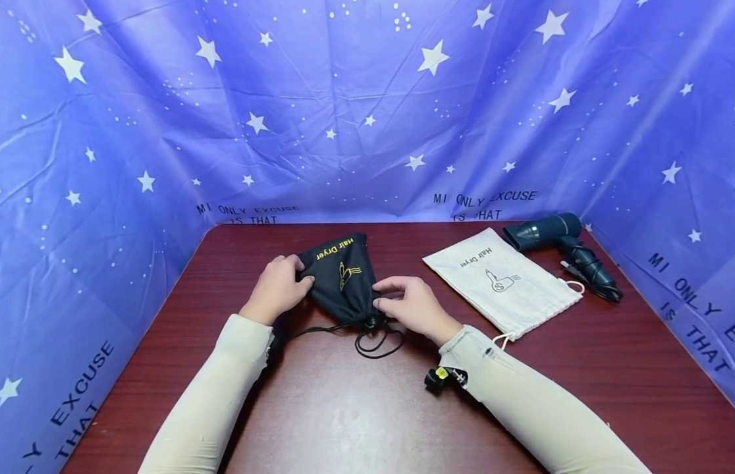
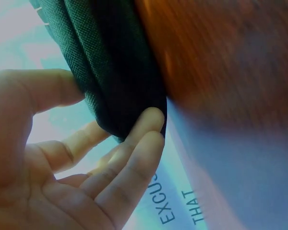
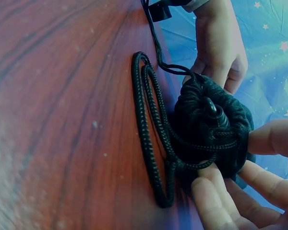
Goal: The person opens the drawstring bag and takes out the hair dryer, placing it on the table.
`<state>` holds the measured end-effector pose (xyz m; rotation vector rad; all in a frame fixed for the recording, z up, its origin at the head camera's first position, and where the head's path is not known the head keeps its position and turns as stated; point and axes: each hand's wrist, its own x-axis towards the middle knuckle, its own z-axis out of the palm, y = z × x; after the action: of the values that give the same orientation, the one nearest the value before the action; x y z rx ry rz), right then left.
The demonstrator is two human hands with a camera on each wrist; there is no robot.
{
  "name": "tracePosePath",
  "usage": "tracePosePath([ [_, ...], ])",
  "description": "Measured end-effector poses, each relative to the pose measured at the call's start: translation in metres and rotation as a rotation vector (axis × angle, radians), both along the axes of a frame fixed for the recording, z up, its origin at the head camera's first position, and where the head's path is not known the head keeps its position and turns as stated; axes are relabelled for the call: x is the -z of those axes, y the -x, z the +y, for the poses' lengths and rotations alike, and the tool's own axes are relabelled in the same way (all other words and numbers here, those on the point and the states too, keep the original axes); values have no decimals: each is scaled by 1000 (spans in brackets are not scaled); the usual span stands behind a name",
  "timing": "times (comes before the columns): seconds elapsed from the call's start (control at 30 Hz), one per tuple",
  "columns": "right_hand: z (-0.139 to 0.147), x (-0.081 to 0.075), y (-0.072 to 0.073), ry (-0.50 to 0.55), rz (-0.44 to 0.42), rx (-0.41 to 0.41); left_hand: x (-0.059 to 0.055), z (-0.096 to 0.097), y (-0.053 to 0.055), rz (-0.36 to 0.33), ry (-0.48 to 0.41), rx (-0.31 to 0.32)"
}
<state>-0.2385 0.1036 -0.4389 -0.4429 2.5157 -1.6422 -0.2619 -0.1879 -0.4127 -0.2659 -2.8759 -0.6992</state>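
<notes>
A black drawstring pouch (image 1: 338, 273) with yellow "Hair Dryer" lettering and a dryer drawing lies on the table, its gathered neck toward me. My left hand (image 1: 278, 286) holds its left side; in the left wrist view the thumb is on one face and the fingers (image 2: 134, 167) on the other. Near the neck, my right hand (image 1: 417, 306) grips the right side between thumb and fingers. The right wrist view shows the neck drawn tight at a black cord lock (image 3: 213, 112), with the looped cord (image 3: 146, 120) hanging over the tabletop. What is inside the pouch is hidden.
To the right lies a flat white drawstring pouch (image 1: 500, 283), also printed "Hair Dryer". Beyond it is a dark hair dryer (image 1: 545, 230) with its cord (image 1: 604, 286) bundled at the handle. The reddish-brown table (image 1: 355, 415) is enclosed by a blue starred curtain (image 1: 344, 79).
</notes>
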Motion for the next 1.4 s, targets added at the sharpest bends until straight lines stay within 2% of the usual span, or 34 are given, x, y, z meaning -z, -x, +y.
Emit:
tracePosePath([
  [0.27,3,9,7,50,-71,13,-2,-2,0,-43,-4,4],
  [0.47,5,11,6,58,-75,7,-2,1,-2,-56,-5,2],
  [0.77,7,12,6,62,-87,-16,5,3,-2,-44,14,-18],
  [1.0,6,11,8,68,-89,-22,0,2,-3,-45,22,-13],
  [1.17,5,10,7,62,-91,-23,-4,3,-6,-56,79,-40],
  [1.3,6,9,8,57,-57,-21,-9,8,-11,-24,145,-90],
  [1.4,7,8,8,58,-34,-15,-15,15,-15,22,160,-100],
])
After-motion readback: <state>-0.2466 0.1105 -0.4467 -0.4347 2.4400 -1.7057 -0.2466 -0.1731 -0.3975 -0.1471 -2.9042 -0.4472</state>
